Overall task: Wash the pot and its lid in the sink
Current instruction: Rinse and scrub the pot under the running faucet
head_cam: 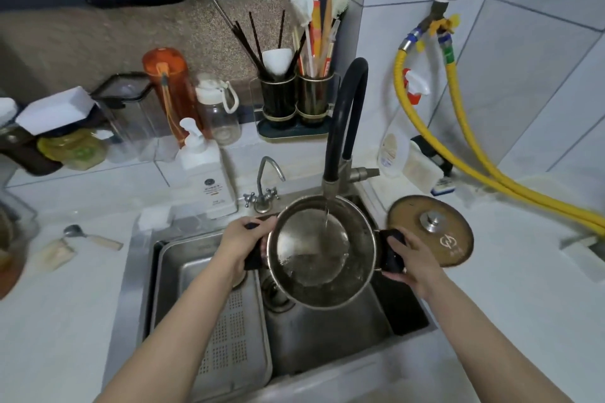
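Observation:
A steel pot [357, 239] with two black side handles hangs over the sink [343, 337], tilted toward me. My left hand [244, 242] grips its left handle and my right hand [414, 260] grips its right handle. A thin stream of water falls from the black-hosed tap [340, 127] into the pot, where water pools at the bottom. The pot's glass lid [430, 231] with a metal knob lies flat on the counter right of the sink, untouched.
A perforated drain tray [229, 337] fills the sink's left part. Behind the sink stand a small chrome tap [265, 186], a white soap pump bottle [206, 170], bottles and utensil holders [296, 98]. A spoon [88, 237] lies on the left counter. Yellow hoses [474, 167] run along the right wall.

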`<state>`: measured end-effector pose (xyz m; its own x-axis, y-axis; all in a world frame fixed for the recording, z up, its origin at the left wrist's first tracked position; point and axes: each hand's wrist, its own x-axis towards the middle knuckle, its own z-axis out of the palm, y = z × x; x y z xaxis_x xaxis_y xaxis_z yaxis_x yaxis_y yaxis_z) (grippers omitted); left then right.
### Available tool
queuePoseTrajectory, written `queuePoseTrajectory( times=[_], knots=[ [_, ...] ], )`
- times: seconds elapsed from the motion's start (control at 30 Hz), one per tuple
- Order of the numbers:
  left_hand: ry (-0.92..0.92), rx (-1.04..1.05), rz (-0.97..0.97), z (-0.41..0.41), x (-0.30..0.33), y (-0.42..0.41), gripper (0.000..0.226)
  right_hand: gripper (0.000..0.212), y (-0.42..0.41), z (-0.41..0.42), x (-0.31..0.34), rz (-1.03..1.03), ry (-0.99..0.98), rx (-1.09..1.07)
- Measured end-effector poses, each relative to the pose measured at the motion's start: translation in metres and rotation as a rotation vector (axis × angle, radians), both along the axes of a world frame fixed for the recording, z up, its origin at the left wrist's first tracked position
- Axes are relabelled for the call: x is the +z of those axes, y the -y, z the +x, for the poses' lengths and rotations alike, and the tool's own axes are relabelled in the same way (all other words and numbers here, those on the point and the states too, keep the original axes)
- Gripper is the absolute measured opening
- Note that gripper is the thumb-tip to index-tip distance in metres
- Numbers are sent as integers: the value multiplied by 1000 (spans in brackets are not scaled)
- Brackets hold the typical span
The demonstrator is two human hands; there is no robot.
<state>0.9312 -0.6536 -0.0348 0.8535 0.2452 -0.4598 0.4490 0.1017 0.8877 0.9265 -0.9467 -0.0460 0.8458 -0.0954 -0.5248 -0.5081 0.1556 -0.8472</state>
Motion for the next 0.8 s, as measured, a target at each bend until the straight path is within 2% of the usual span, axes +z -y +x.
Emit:
queuePoseTrajectory(
  times=[0.1, 0.33, 0.43, 0.63, 0.73, 0.8],
  knots=[
    [-19, -53, 80, -8, 6, -8, 19, 28, -8, 10, -8, 34, -39, 25],
    [126, 106, 298, -21, 6, -2, 21, 35, -28, 26, -3, -49, -72, 112],
    [178, 117, 360, -28, 9, 4, 25, 40, -38, 21, 5, -168, 17, 232],
    [154, 40, 534, -29, 5, 13, 34, 39, -64, 27, 30, -421, 365, 398],
    [134, 24, 548, -30, 7, 27, 36, 31, -75, 29, 33, -530, 392, 468],
    [110, 19, 514, -29, 6, 36, 36, 28, -78, 27, 29, -579, 371, 399]
  ],
)
